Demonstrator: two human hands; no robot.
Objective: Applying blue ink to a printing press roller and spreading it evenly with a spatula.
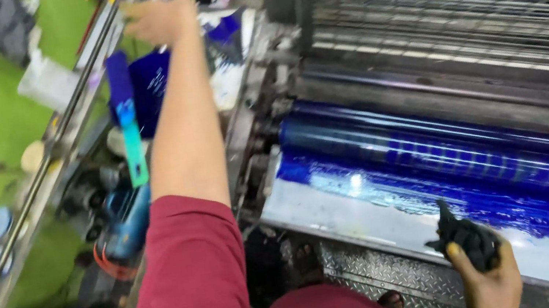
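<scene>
- Your left hand (159, 19) reaches to the far end of the shelf (62, 130), left of the press (425, 77).
- Your right hand (489, 281) holds a rag (468, 239) at the tray's (343, 209) near edge, before the roller (452, 146).

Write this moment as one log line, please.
left hand: reaching out to cluttered shelf | right hand: holding dark rag | blue inked roller: beside rag

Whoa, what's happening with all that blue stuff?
A person in a red sleeve stands at a printing machine whose long roller is coated in wet blue ink. Their right hand holds a dark, ink-stained rag beside the inky metal tray. Their left hand stretches far out toward a cluttered shelf.
</scene>
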